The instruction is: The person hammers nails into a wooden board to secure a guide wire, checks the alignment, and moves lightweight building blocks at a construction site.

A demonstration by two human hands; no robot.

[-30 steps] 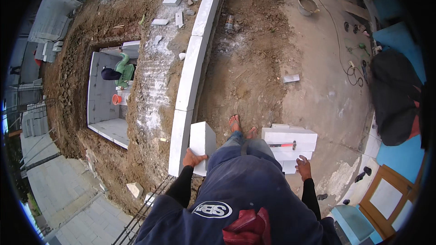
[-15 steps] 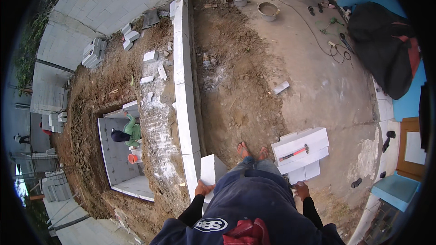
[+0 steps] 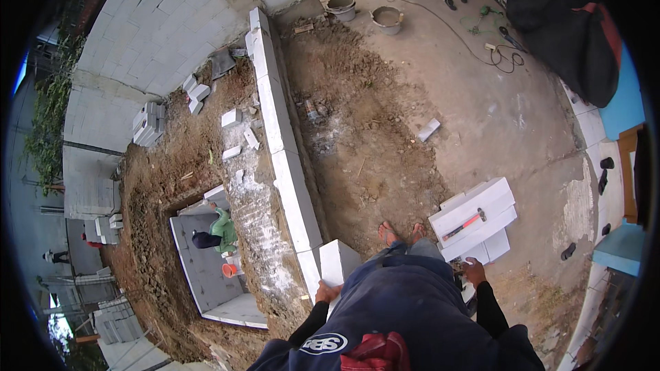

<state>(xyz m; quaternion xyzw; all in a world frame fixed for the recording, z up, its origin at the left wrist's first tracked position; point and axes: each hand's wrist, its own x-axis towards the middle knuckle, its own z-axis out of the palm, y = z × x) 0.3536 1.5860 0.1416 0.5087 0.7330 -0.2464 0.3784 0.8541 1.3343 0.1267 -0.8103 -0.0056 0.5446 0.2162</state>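
A white lightweight concrete block (image 3: pixel 338 263) stands beside the low wall, close to my left side. My left hand (image 3: pixel 328 293) is closed on its near edge; my body covers part of the block. My right hand (image 3: pixel 474 272) hangs just off the near corner of the stack of white blocks (image 3: pixel 491 199), fingers loosely bent and apart, with nothing visible in it. On top of that stack lies a hammer (image 3: pixel 464 227) with a red and black handle. The low wall of white blocks (image 3: pixel 285 165) runs away from me on the left.
Left of the wall, a person in green (image 3: pixel 222 230) bends inside a block-lined pit (image 3: pixel 189 261) near a red bucket (image 3: pixel 229 271). Two mortar buckets (image 3: pixel 387 20) stand far off beside a cable (image 3: pixel 457 38). A loose block (image 3: pixel 428 130) lies on the floor.
The view has turned, so the surroundings sit differently in it. My left hand stays at the block. My right hand has shifted slightly upward near the stack. The person in the pit has moved a little.
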